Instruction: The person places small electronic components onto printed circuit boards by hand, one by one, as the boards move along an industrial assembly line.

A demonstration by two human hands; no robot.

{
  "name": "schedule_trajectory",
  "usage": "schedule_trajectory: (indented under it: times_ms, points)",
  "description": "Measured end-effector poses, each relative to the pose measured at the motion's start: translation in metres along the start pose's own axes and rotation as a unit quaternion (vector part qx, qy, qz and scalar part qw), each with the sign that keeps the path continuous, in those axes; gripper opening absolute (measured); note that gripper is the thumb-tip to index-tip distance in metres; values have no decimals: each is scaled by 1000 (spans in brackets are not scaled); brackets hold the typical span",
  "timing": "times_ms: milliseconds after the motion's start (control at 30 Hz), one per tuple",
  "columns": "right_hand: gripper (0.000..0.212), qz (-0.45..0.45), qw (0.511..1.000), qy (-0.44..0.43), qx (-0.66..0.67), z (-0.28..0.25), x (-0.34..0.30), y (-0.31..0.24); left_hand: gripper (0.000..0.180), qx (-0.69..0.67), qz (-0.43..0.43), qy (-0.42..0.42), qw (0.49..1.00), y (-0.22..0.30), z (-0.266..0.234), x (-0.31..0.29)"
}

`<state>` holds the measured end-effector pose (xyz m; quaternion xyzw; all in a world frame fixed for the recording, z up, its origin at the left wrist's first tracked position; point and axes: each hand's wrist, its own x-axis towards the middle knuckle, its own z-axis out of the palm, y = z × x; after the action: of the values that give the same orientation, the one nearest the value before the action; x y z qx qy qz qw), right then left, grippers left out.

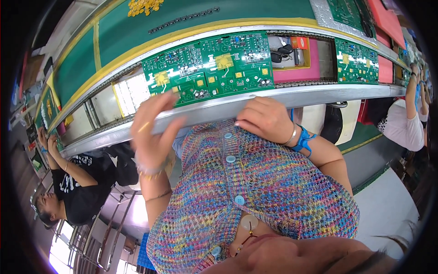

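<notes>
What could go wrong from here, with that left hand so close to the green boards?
The left hand, blurred with its fingers spread, is at the near edge of the boards; it might knock a small part, though I can't tell whether it touches. The bracelet on that wrist could perhaps snag if the hand reached further in. The yellow parts lie loose in a pile beyond the boards, so a bump might scatter them.

My left hand [153, 130], blurred and spread, hovers by the green circuit boards [239, 61]; my right hand [265, 119] lies curled against the metal rail [210, 111]. Beyond it, a yellow-edged box [313, 54] holds small things [285, 51].
</notes>
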<state>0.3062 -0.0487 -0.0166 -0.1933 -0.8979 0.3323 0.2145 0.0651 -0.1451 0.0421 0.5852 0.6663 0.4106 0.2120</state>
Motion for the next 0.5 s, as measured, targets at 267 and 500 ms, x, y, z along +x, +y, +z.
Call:
schedule_trajectory:
  times_ms: [267, 500]
  points:
    - [37, -215, 972, -70, -56, 69, 90, -54, 67, -356, 539, 122, 753, 123, -71, -23]
    - [56, -131, 974, -117, -146, 132, 133, -63, 61, -554, 519, 53, 649, 123, -68, -10]
